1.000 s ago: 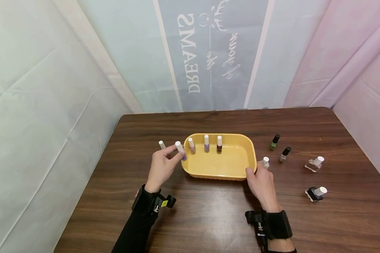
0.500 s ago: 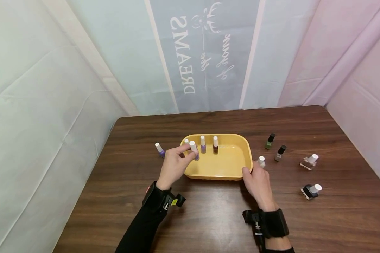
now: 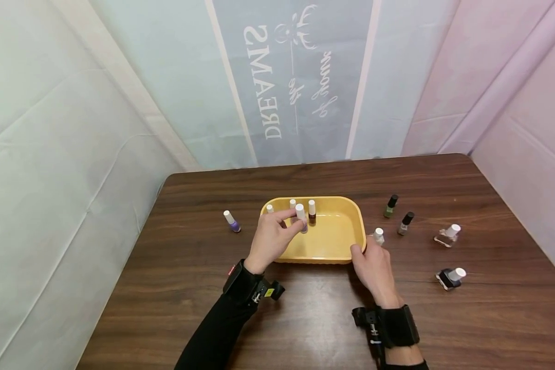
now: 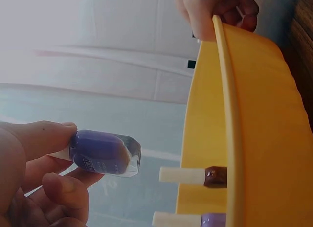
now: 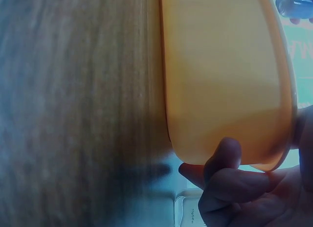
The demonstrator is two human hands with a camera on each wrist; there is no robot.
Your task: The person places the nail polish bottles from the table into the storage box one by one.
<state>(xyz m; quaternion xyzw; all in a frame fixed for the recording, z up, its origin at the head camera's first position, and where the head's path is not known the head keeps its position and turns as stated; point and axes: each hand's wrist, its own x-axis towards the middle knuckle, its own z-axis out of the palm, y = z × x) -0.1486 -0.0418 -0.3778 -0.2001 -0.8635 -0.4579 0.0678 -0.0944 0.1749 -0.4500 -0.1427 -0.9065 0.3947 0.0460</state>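
Observation:
My left hand (image 3: 274,237) pinches a purple nail polish bottle (image 4: 103,152) by its white cap, over the yellow tray (image 3: 321,258). The left wrist view shows the bottle apart from the tray, its base pointing toward it. Inside the tray, along its far side, stand a dark brown nail polish (image 3: 312,213) and others with white caps, partly behind my left hand. My right hand (image 3: 374,270) grips the tray's right front corner, thumb on the rim and fingers against the outside wall (image 5: 225,90).
A purple polish (image 3: 232,221) lies left of the tray. To the right are a white-capped bottle (image 3: 378,236) beside my right hand, a green one (image 3: 390,206), a black-capped one (image 3: 405,223), a clear-pinkish one (image 3: 447,236) and a black one (image 3: 450,278). A fabric backdrop hangs behind the table.
My left hand has carried the purple polish bottle rightward from the tray's left edge to over its inside. My right hand keeps its grip on the tray corner. The view has shifted slightly.

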